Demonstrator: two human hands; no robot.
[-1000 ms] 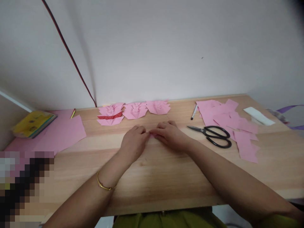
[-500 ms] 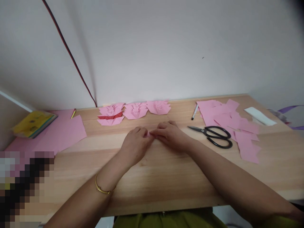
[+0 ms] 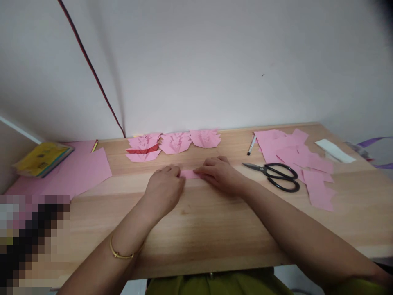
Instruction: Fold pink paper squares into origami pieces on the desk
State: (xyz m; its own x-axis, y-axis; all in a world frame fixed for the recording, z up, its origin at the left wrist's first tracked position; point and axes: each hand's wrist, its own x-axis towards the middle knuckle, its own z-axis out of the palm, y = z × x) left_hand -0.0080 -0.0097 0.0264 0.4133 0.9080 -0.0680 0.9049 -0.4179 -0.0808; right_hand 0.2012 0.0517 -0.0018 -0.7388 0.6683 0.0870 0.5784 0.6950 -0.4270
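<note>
A narrow pink paper strip (image 3: 189, 174) lies flat on the table, bridging the gap between my hands. Over its left end, my left hand (image 3: 165, 189) is closed, with curled fingers pressing down. My right hand (image 3: 217, 173) grips the other end, its thumb and fingers pressed together on the paper. Both ends are hidden beneath the fingers, so the strip's full length cannot be seen. Just beyond my hands is a row of folded pink paper pieces (image 3: 175, 142), one crossed by a red band (image 3: 143, 150).
Black-handled scissors (image 3: 278, 176) lie right of my right hand, near a pen (image 3: 251, 145) and pink paper scraps (image 3: 291, 148). A white strip (image 3: 335, 150) is farther right. At left, a yellow packet (image 3: 44, 159) rests on pink sheets (image 3: 92, 172). A wall (image 3: 196, 65) borders the table's back.
My left hand has slid left, away from the right hand, and more of the pink strip now shows between them. My right hand has stayed nearly still.
</note>
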